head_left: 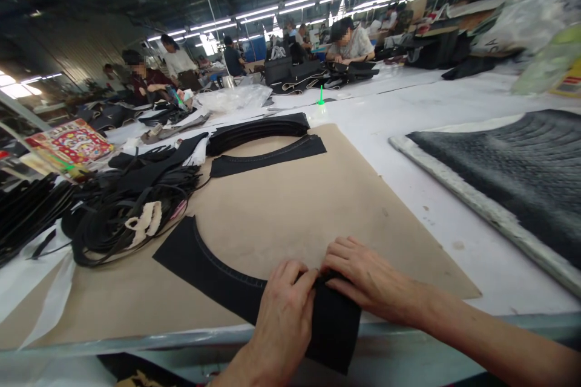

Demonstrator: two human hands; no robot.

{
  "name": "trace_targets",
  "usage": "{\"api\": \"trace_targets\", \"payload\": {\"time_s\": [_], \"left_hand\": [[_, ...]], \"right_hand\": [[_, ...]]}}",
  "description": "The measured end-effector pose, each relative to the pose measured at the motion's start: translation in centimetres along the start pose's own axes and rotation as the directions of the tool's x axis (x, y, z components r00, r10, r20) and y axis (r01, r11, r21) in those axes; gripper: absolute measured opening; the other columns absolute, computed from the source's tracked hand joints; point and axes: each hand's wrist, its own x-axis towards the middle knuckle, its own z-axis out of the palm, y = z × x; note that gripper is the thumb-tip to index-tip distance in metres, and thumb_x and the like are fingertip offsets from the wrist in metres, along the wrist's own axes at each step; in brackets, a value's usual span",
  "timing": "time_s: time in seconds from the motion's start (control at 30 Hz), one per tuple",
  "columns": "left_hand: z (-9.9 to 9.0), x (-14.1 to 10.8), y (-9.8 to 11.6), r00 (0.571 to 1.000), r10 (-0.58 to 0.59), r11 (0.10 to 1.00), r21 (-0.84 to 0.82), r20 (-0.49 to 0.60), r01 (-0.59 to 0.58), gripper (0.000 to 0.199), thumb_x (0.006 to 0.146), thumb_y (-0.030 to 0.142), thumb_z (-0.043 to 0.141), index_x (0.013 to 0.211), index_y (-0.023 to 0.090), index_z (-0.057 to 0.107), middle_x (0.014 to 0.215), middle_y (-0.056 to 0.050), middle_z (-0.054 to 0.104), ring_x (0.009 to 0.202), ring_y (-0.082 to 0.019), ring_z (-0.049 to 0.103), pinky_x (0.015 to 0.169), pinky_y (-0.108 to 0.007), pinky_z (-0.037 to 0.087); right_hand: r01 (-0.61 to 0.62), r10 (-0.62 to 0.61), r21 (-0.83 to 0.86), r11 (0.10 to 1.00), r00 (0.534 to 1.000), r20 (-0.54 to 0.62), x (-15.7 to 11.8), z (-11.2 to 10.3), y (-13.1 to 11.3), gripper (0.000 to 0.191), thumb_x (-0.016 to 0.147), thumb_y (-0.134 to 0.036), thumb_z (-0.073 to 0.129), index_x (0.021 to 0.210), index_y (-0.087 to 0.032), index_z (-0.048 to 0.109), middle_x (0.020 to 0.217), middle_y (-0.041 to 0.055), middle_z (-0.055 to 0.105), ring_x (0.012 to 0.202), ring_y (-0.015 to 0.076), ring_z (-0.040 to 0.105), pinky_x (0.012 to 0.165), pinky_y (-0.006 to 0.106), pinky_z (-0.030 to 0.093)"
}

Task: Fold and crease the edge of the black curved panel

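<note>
A black curved panel [218, 281], leather or fabric, lies on the brown board at the table's front edge, its right end hanging over. A stitched or notched line runs along its concave inner edge. My left hand [288, 302] presses on the panel with thumb and fingers pinched at that edge. Close beside it, my right hand [356, 272] has its fingers closed on the same edge, which looks folded there. The fingertips hide the exact fold. Farther back on the board lie another curved piece [272, 156] and a stack of black curved pieces [258, 133].
Left of the board [290, 211] is a tangled heap of black strips [131, 211]. A green-tipped bottle [321, 100] stands behind. On the right lies a pile of black textured sheets [512, 163]. Several people work at tables behind, one person [351, 42] bending forward.
</note>
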Motion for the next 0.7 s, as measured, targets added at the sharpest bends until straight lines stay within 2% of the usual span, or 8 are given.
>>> {"api": "trace_targets", "payload": {"time_s": [0.17,0.3,0.53,0.7], "left_hand": [[0.2,0.5,0.5,0.999,0.019,0.998,-0.065,0.029,-0.017,0.031,0.087,0.004,0.041,0.100,0.018,0.065,0.094,-0.006,0.059,0.090,-0.021,0.053,0.079,-0.035,0.049],[0.4,0.2,0.5,0.999,0.045,0.998,-0.043,0.022,-0.044,0.031,0.088,0.005,0.039,0.098,0.018,0.065,0.093,-0.007,0.058,0.088,-0.020,0.053,0.077,-0.033,0.050],[1.0,-0.3,0.1,0.991,0.134,0.990,0.041,0.026,-0.135,0.038,0.090,0.006,0.037,0.118,0.016,0.060,0.097,-0.009,0.058,0.088,-0.022,0.052,0.078,-0.037,0.053],[1.1,-0.4,0.1,0.987,0.160,0.985,0.065,0.034,-0.162,0.038,0.091,0.008,0.037,0.121,0.014,0.059,0.096,-0.010,0.058,0.087,-0.023,0.051,0.076,-0.038,0.053]], "right_hand": [[0.012,-0.012,-0.020,1.000,1.000,0.015,-0.2,-0.1,0.1,0.005,0.092,-0.020,0.054,0.091,-0.020,0.059,0.091,0.0030,0.058,0.089,0.0196,0.050,0.081,0.034,0.037],[0.050,-0.050,-0.042,0.998,0.999,0.004,-0.5,-0.1,0.4,0.010,0.094,-0.019,0.051,0.092,-0.019,0.061,0.089,0.0032,0.058,0.088,0.0186,0.050,0.080,0.034,0.036],[0.112,-0.112,-0.099,0.989,0.994,0.004,-1.3,0.4,0.8,0.022,0.098,-0.019,0.039,0.094,-0.019,0.060,0.086,0.0037,0.056,0.082,0.0184,0.047,0.074,0.035,0.031],[0.126,-0.125,-0.090,0.988,0.992,0.020,-1.7,0.2,0.8,0.020,0.096,-0.015,0.041,0.099,-0.018,0.060,0.086,0.0046,0.057,0.083,0.0190,0.047,0.077,0.035,0.033]]}}
